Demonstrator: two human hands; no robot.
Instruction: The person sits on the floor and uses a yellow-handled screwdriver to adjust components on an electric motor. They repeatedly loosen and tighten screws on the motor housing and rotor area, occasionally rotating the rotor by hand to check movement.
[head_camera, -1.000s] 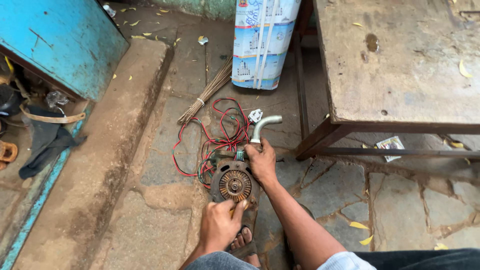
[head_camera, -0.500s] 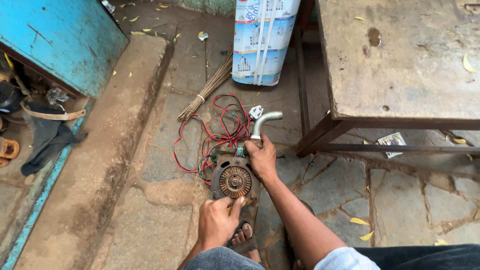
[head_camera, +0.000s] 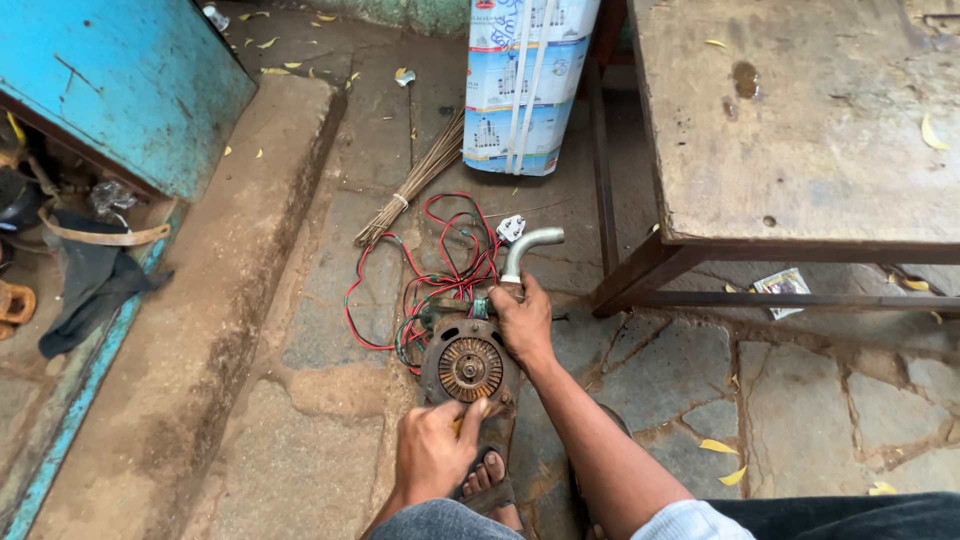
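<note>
A small rusty motor (head_camera: 468, 366) sits on the stone floor (head_camera: 300, 470), just in front of the person's sandalled foot (head_camera: 487, 483). The left hand (head_camera: 432, 452) is curled at its near edge, thumb touching the casing; what the fingers hold cannot be told. The right hand (head_camera: 524, 322) is clamped on its far side, below a bent grey pipe (head_camera: 528, 248). Red and green wires (head_camera: 430, 275) tangle just behind, near a bundle of sticks (head_camera: 412, 187).
</note>
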